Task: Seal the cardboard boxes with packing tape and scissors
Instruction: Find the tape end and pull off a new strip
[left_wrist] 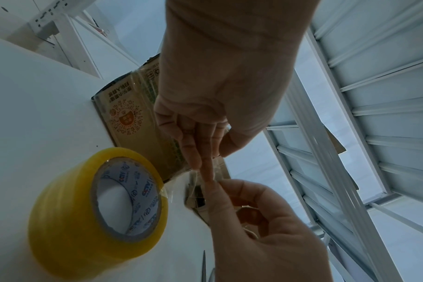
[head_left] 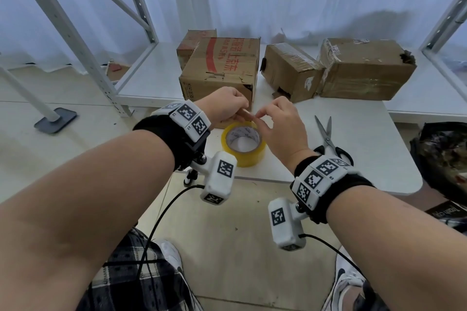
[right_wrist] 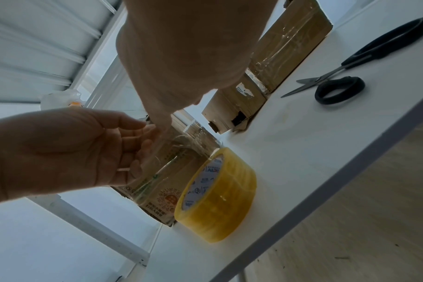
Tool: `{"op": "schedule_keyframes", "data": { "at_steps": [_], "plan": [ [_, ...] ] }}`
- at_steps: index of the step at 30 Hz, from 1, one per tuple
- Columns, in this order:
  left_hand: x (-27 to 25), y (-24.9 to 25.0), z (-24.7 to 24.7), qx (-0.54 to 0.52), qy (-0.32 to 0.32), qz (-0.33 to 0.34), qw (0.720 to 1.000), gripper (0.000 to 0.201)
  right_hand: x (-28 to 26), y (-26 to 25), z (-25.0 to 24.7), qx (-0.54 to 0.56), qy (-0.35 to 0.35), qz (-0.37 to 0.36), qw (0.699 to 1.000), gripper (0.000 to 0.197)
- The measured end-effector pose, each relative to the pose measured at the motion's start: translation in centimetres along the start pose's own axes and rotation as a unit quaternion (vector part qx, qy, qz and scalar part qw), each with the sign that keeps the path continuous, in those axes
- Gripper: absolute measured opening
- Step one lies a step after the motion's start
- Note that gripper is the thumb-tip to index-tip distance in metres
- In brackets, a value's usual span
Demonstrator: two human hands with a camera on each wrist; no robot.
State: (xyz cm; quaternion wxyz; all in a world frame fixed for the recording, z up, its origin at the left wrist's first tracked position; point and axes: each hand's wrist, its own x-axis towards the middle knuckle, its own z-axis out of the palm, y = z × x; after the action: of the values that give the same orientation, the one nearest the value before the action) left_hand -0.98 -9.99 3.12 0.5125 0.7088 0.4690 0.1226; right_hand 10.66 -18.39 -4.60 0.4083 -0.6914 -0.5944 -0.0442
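While a white table [head_left: 366, 149] is being used as the work surface, four cardboard boxes are being kept along its far part: a large box with red print [head_left: 222, 68] nearest the hands, a smaller box [head_left: 194, 43] partly hidden behind it, and two worn boxes [head_left: 290, 70] [head_left: 366, 68] lying side by side to the right. A yellow roll of packing tape [head_left: 243, 144] is lying flat on the table just in front of the large box, directly below the hands. Black-handled scissors [head_left: 328, 139] are lying to the right of the roll, apart from it, blades slightly parted and pointing away from the person. Above the roll, a clear strip of tape [right_wrist: 181, 145] is being held up between the two hands. Its free end is being pinched by the curled fingers of the left hand [head_left: 225, 106], while the right hand [head_left: 280, 126] is being pressed against it with thumb and forefinger closed on the film.
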Motion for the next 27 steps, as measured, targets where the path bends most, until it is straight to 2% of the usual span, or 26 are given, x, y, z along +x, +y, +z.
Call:
{"op": "schedule_keyframes", "data": {
  "at_steps": [4, 7, 11, 15, 20, 24, 27],
  "plan": [
    [0.2, -0.2, -0.1, 0.082, -0.011, 0.014, 0.996, 0.019, 0.4, 0.0, 0.1, 0.086, -0.049, 0.061, 0.993, 0.003],
    [0.1, 0.1, -0.2, 0.114, -0.007, 0.017, 0.993, 0.028, 0.7, -0.2, 0.1, 0.144, -0.078, 0.114, 0.980, 0.008],
    [-0.1, 0.9, -0.3, 0.165, 0.015, 0.020, 0.986, 0.039, 1.0, -0.4, 0.4, 0.178, -0.099, 0.142, 0.969, 0.006],
    [0.0, 1.1, -0.3, 0.225, 0.027, 0.010, 0.974, 0.046, 0.9, -0.6, 0.6, 0.181, -0.114, 0.137, 0.967, 0.006],
    [0.3, 1.3, -0.2, 0.247, 0.030, 0.004, 0.969, 0.047, 1.0, -0.6, 0.3, 0.175, -0.110, 0.112, 0.972, 0.009],
    [0.4, 1.6, 0.1, 0.256, 0.023, -0.005, 0.966, 0.042, 0.9, -0.4, 0.2, 0.153, -0.113, 0.090, 0.978, 0.004],
    [0.2, 1.5, -0.3, 0.283, 0.024, -0.013, 0.959, 0.031, 0.6, 0.2, -0.2, 0.154, -0.114, 0.078, 0.978, 0.007]
  ]
}}
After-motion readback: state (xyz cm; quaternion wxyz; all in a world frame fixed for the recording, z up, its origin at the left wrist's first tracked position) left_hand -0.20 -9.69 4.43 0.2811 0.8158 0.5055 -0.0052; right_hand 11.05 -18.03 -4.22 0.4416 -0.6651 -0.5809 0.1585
